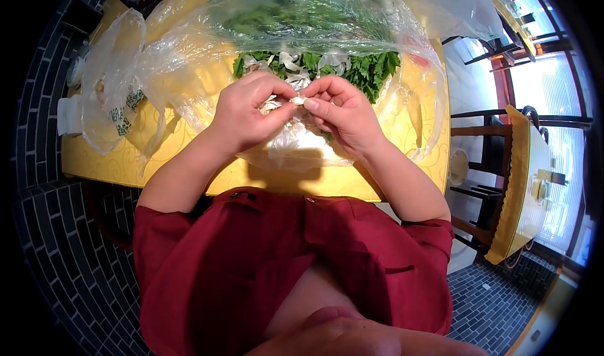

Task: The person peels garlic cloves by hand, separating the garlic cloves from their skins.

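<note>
Two bare hands of yours meet over the yellow-covered table, and one small white piece is pinched between their fingertips. Your left hand grips it with thumb and index finger from the left side, and your right hand grips it from the right, its thumb tip pressed against the piece. You have the piece above a pile of pale, papery scraps, which lie on clear plastic near the table edge closest to you. Just beyond your hands are leafy greens, partly under a crinkled clear plastic sheet that stretches across the far part of the table. To your left sits a clear plastic bag with green printing on it. Your dark red top fills the lower part of the view, and to your right, well apart from your hands, is another table with a yellow cloth edge.
</note>
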